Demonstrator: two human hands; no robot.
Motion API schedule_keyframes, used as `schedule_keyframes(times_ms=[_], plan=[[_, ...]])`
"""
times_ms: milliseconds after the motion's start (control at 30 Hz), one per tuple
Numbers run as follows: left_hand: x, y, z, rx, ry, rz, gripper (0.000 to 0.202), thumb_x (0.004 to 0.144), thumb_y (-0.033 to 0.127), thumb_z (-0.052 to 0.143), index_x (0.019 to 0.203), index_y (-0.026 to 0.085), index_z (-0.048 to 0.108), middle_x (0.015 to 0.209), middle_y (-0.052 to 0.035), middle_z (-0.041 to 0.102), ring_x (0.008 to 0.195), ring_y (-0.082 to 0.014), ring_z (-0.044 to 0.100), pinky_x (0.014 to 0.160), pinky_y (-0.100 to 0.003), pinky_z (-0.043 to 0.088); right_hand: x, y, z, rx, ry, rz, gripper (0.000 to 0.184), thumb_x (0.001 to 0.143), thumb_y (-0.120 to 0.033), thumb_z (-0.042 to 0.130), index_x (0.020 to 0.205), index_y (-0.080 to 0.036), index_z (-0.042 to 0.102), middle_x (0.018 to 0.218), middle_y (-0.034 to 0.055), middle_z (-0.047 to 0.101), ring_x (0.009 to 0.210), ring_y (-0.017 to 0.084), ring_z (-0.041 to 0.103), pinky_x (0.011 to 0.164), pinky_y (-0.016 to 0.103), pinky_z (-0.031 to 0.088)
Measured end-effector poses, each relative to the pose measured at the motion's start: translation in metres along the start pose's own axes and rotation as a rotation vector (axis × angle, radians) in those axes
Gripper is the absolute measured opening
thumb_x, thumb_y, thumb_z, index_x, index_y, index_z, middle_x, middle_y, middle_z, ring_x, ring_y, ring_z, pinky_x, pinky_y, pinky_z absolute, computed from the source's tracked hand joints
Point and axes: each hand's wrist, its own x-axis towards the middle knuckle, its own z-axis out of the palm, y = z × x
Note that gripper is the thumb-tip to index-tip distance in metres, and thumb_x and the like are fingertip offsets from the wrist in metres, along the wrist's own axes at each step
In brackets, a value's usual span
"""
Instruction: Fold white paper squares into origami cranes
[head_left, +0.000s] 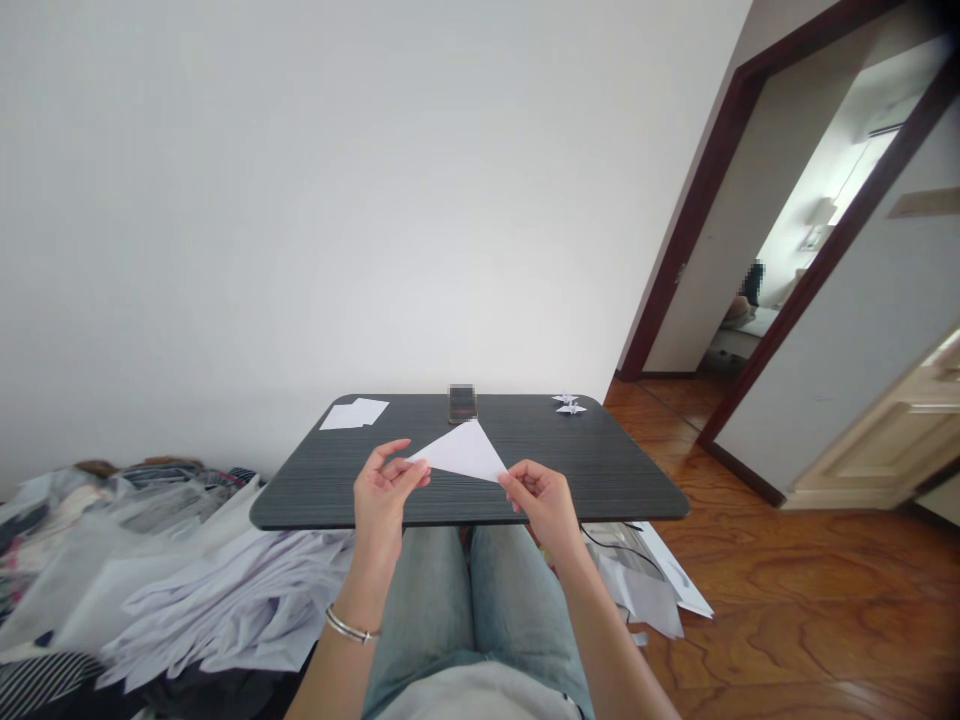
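A white sheet of paper folded into a triangle (463, 452) is held up over the near half of the dark table (315, 490), one point toward the wall. My left hand (386, 485) pinches its left corner between thumb and finger, with another finger stretched out above. At the right corner, my right hand (538, 492) grips the paper between thumb and fingertips. Both hands are closed on the same piece. Flat white paper sheets (352, 413) lie overlapping at the table's far left. Folded paper cranes (570, 407) stand at the far right.
A phone (463, 403) stands at the table's back edge by the white wall (450, 200). Heaped clothes (225, 600) lie to the left. Papers and a cable (637, 580) are below the right side. Beyond the wooden floor (750, 560), a person is partly visible through a doorway.
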Motion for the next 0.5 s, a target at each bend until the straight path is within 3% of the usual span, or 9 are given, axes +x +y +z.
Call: schedule_keyframes(times_ms=[167, 333, 500], plan=[[-0.0003, 0.0039, -0.0008, 0.000, 0.016, 0.015, 0.043, 0.059, 0.020, 0.077, 0.096, 0.014, 0.058, 0.057, 0.0034, 0.065, 0.059, -0.0103, 0.062, 0.058, -0.020, 0.052, 0.0024, -0.0019, -0.0042, 0.008, -0.020, 0.010, 0.025, 0.073, -0.039, 0.064, 0.062, -0.017, 0.057, 0.050, -0.0027, 0.053, 0.043, 0.009, 0.044, 0.044, 0.021, 0.033], [-0.0038, 0.0019, 0.0014, 0.031, -0.075, -0.031, 0.039, 0.059, 0.021, 0.077, 0.094, 0.014, 0.059, 0.057, 0.0040, 0.063, 0.059, -0.0109, 0.062, 0.056, -0.020, 0.052, 0.0041, -0.0031, -0.0013, 0.009, -0.137, 0.018, 0.028, 0.072, -0.037, 0.064, 0.056, -0.017, 0.056, 0.051, -0.0013, 0.055, 0.045, 0.010, 0.045, 0.046, 0.022, 0.034], [-0.0039, -0.0018, 0.0011, 0.025, -0.116, -0.072, 0.030, 0.064, 0.025, 0.075, 0.088, 0.014, 0.061, 0.060, 0.0018, 0.065, 0.061, -0.0109, 0.063, 0.058, -0.020, 0.052, 0.0044, 0.0034, 0.0007, 0.030, -0.158, 0.041, 0.025, 0.072, -0.037, 0.065, 0.060, -0.016, 0.058, 0.053, -0.0009, 0.056, 0.047, 0.010, 0.045, 0.046, 0.022, 0.034]])
